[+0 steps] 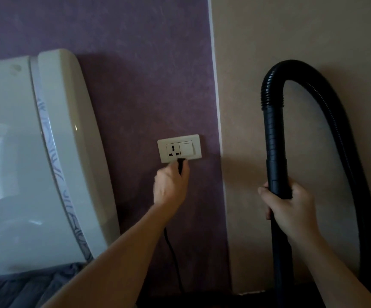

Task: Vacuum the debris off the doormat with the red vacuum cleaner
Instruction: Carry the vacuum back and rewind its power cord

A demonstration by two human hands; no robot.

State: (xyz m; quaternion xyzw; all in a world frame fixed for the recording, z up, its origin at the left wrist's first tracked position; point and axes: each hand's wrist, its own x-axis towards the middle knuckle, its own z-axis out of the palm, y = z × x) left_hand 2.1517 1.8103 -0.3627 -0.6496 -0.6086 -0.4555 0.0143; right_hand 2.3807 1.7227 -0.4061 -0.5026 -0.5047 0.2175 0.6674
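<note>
Two walls meet at a corner, a mottled purple wall (124, 41) on the left and a plain beige wall (291, 30) on the right, parted by a thin white strip (216, 96).

Nearest, at the lower left, lies rumpled grey fabric (13, 290) under a glossy white appliance (13, 152) with rounded edges and a patterned band. It crowds the left side and leaves a bare stretch of purple wall beside it.

The right hand (291, 207) has its fingers wrapped round the vacuum's smooth black tube (276, 147), which stands upright before the beige wall. Its ribbed hose (335, 107) arches over and drops down the right edge. Only these parts of the cleaner show.

The left hand (171, 187) pinches a black plug (181, 163) in its fingers, at the lower edge of a white socket plate (179, 148) whose holes show uncovered beside a rocker switch. The cord (171, 247) hangs below the wrist, down the purple wall.
</note>
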